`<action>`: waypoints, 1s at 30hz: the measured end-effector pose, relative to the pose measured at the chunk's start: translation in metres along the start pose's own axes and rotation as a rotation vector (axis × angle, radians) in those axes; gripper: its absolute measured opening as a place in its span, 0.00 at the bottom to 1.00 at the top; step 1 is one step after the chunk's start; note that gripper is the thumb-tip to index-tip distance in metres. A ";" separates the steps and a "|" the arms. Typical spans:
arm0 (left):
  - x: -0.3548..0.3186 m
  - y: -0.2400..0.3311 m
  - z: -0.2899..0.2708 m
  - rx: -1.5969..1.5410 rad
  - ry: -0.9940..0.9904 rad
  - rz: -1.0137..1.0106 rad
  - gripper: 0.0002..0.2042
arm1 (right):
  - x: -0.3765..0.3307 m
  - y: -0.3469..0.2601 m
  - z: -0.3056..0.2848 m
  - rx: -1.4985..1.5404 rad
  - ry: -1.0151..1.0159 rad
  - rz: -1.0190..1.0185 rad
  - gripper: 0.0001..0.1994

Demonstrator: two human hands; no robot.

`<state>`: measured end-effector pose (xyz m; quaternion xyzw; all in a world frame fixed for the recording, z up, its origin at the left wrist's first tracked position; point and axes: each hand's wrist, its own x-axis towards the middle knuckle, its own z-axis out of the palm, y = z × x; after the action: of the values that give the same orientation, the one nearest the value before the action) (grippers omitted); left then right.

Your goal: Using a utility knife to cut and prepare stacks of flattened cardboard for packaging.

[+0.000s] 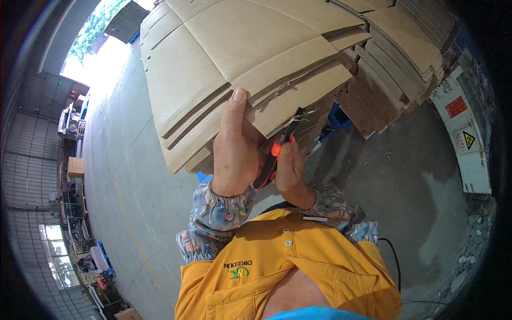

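A stack of flat tan cardboard sheets point(256, 37) with creases and slots fills the upper middle. At its near edge my left hand point(234, 152) is closed on the cardboard, thumb lying on top and pointing away; its other fingers are hidden. Just right of it my right hand point(292, 173) is closed around red-and-black pliers point(276, 149). The dark jaws of the pliers point up toward the stack's edge, and thin pale cardboard shreds hang beside them. More torn shreds point(282, 89) stick out of the slots between the sheets.
More stacked cardboard point(405, 37) stands at the upper right, partly over a blue pallet point(338, 116). A pale metal cabinet point(464, 130) with warning signs is at the far right. A small carton point(76, 167) and shelving line the left wall. Grey concrete floor point(133, 197) lies between.
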<state>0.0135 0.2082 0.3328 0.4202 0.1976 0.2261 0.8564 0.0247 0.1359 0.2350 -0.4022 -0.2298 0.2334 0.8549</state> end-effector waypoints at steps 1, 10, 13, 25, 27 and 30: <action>0.002 -0.002 -0.002 0.045 0.063 0.023 0.15 | -0.001 0.001 -0.001 0.002 -0.001 0.002 0.12; 0.010 -0.005 -0.015 0.079 0.259 0.056 0.12 | -0.005 0.008 0.000 -0.070 -0.036 -0.041 0.12; 0.005 -0.002 -0.006 0.039 0.194 0.046 0.11 | -0.003 0.008 -0.003 -0.096 -0.037 -0.011 0.12; -0.002 0.003 -0.001 0.110 0.083 -0.006 0.13 | 0.011 0.014 -0.005 -0.271 0.077 -0.286 0.13; -0.001 0.001 -0.003 0.054 0.070 -0.028 0.09 | 0.006 0.016 -0.004 -0.192 0.065 -0.181 0.13; 0.009 -0.007 -0.015 0.055 0.179 0.051 0.09 | 0.001 0.003 0.002 -0.112 -0.005 -0.096 0.12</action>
<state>0.0145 0.2184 0.3173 0.4267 0.2685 0.2788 0.8174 0.0236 0.1395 0.2344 -0.4374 -0.2636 0.1797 0.8408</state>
